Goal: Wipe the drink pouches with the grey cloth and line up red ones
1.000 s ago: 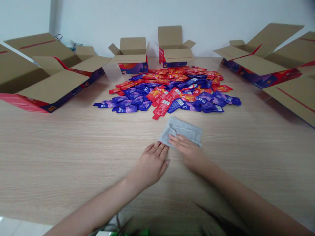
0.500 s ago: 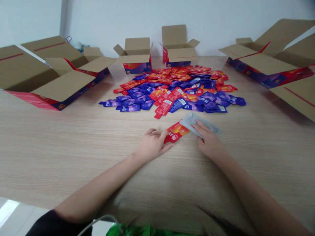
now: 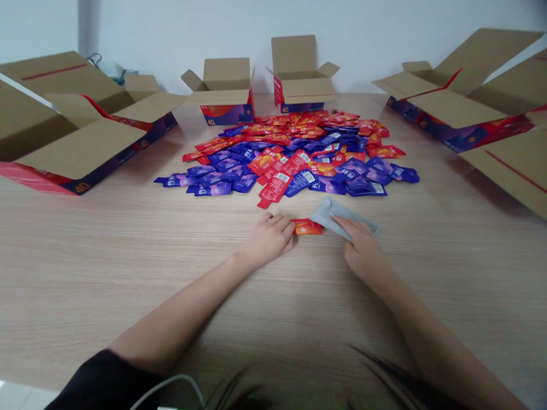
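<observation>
holding the packet [image 3: 308, 227] by its left end in the left hand [image 3: 272, 234], with fingers curled over it and the orange-and-red print showing. resting the right hand [image 3: 363, 245] on the grey pouch [image 3: 335, 209], with fingers over its top; cannot tell whether pinching it or only pressing, with so little of the thumb in sight. lying aslant, the pouch just right of the packet, near the middle of the table [image 3: 85, 273]; hard to say whether touching at the packet's right end or just apart.

facing, straight ahead of both hands, a wide heap [image 3: 273, 162] of red and blue packets, mixed and overlapping, with one red sachet [image 3: 277, 185] poking out toward the left hand. blocking the way from the hands to the two back boxes, left [image 3: 226, 115] and right [image 3: 305, 92], both open, with flaps up and "40" on the front. hemmed in on the left by a near box [image 3: 85, 151] and a far box [image 3: 147, 107], on the right by more open cartons [image 3: 459, 108], partly cut off by the frame. backed by a pale wall [image 3: 367, 45]. seen low at left, a dark sleeve [image 3: 102, 378] beside a pale cord [image 3: 179, 378]
</observation>
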The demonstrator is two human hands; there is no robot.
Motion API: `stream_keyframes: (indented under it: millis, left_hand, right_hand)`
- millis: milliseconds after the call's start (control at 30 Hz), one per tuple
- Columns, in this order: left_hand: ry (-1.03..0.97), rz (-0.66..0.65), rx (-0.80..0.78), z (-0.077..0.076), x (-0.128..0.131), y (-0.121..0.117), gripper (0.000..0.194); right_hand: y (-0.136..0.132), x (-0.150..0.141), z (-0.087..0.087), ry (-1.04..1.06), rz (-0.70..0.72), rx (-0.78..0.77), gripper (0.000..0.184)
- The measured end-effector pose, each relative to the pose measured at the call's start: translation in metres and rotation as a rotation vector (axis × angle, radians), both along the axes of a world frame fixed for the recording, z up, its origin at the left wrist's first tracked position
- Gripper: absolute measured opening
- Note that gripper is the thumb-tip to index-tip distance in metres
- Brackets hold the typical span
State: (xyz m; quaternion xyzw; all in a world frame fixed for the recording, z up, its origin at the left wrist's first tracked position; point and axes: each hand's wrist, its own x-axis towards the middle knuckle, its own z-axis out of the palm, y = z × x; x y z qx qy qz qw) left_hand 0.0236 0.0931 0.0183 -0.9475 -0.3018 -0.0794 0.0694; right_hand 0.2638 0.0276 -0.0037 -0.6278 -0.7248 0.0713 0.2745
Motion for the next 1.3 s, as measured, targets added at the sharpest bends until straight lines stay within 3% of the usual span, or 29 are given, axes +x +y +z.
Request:
stream_keyframes:
  millis: [67, 233, 300, 367, 433, 500, 567, 633, 700, 767, 900, 967, 1100, 1167, 1300]
  left_hand:
    - [-0.038, 0.018, -0.055, 0.006, -0.004, 0.002, 0.026]
    - [-0.061, 0.041, -0.398, 0.011, -0.011, 0.009, 0.025]
    - [-0.042, 0.094, -0.362, 0.013, -0.011, 0.007, 0.024]
    - [-0.036, 0.156, -0.226, 0.02, -0.012, -0.001, 0.031]
    - [-0.024, 0.187, -0.113, 0.03, -0.017, -0.016, 0.034]
    - [-0.008, 0.17, -0.12, 0.036, -0.027, -0.035, 0.031]
    - [0.023, 0.098, -0.186, 0.03, -0.04, -0.055, 0.033]
    - [0.001, 0.069, -0.171, 0.015, -0.051, -0.072, 0.041]
    - [-0.026, 0.093, -0.172, -0.002, -0.057, -0.084, 0.048]
    - [-0.037, 0.123, -0.202, -0.012, -0.057, -0.09, 0.052]
    - [-0.04, 0.163, -0.28, -0.01, -0.052, -0.09, 0.051]
    - [-0.053, 0.157, -0.297, -0.006, -0.052, -0.089, 0.052]
    - [-0.068, 0.14, -0.293, -0.006, -0.054, -0.088, 0.053]
    - [-0.063, 0.139, -0.289, -0.006, -0.055, -0.087, 0.053]
    - [-0.049, 0.14, -0.3, -0.005, -0.055, -0.086, 0.049]
  right_hand:
    - [-0.002, 0.002, 0.002, 0.022, -0.019, -0.001, 0.054]
    - [-0.004, 0.005, 0.002, -0.054, -0.008, -0.018, 0.054]
    - [-0.004, 0.004, 0.002, -0.105, 0.014, -0.02, 0.055]
    - [-0.003, 0.003, 0.0, -0.133, 0.027, -0.024, 0.054]
    - [-0.002, 0.004, -0.001, -0.122, 0.017, -0.028, 0.052]
    - [0.0, 0.008, -0.001, -0.066, -0.018, -0.023, 0.05]
    - [0.001, 0.011, 0.001, 0.019, -0.079, -0.002, 0.049]
    - [-0.001, 0.005, 0.006, 0.099, -0.147, 0.044, 0.051]
    - [-0.008, -0.015, 0.012, 0.129, -0.173, 0.1, 0.055]
    - [-0.019, -0.047, 0.016, 0.068, -0.087, 0.114, 0.059]
    - [-0.036, -0.096, 0.017, -0.206, 0.237, -0.022, 0.056]
    - [-0.035, -0.095, 0.014, -0.264, 0.212, -0.062, 0.055]
    - [-0.028, -0.076, 0.008, -0.264, -0.014, -0.038, 0.057]
    - [-0.03, -0.082, 0.004, -0.251, 0.057, -0.016, 0.058]
    - [-0.035, -0.1, 0.001, -0.233, 0.329, -0.015, 0.06]
